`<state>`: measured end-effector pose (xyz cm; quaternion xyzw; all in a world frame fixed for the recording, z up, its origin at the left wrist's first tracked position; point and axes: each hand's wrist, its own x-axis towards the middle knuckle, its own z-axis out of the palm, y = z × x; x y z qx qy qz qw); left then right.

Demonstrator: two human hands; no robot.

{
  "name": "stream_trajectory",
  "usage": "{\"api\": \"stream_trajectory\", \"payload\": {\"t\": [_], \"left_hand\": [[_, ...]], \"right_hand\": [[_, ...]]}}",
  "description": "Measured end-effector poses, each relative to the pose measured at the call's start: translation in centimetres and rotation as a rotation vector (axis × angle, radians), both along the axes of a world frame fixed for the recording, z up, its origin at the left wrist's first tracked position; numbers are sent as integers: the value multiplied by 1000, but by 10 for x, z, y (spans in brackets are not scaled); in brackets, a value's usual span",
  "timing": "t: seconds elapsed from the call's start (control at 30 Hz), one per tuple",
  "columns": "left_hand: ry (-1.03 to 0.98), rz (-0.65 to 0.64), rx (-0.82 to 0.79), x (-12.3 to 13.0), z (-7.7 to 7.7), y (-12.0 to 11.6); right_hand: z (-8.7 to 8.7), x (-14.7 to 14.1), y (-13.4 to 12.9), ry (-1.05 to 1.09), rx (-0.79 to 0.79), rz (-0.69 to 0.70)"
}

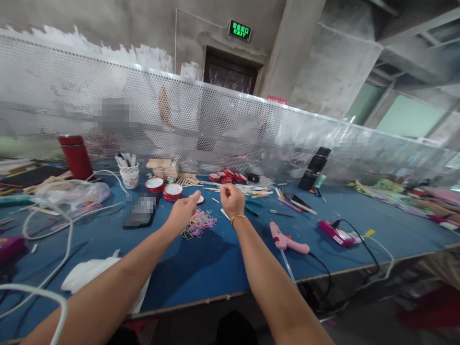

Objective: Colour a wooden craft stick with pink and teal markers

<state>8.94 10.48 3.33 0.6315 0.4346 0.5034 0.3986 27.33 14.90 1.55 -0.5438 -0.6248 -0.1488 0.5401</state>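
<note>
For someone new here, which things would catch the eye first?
Probably the tangle of bright strings on the blue table, beside the left hand. Next, the pink glue gun to the right of the right forearm, and the green EXIT sign glowing above the door.

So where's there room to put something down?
The blue table is bare between the coloured strings and its front edge, and behind the right-hand purple socket block. Cable and a plastic bag crowd the left; small tins and sticks, the back.

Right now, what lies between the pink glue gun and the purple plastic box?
Only bare blue tabletop lies between them, in the head view.
</note>
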Motion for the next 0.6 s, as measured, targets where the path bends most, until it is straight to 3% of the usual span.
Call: {"api": "stream_trajectory", "payload": {"t": [0.13,0.4,0.6], "left_hand": [[-226,-38,-96,1,8,-2],[-248,-19,-21,3,3,2],[-234,-46,-29,5,-3,8]], "right_hand": [[3,5,0,22,10,-26],[16,20,-2,121,38,-101],[14,17,-2,101,18,-94]]}}
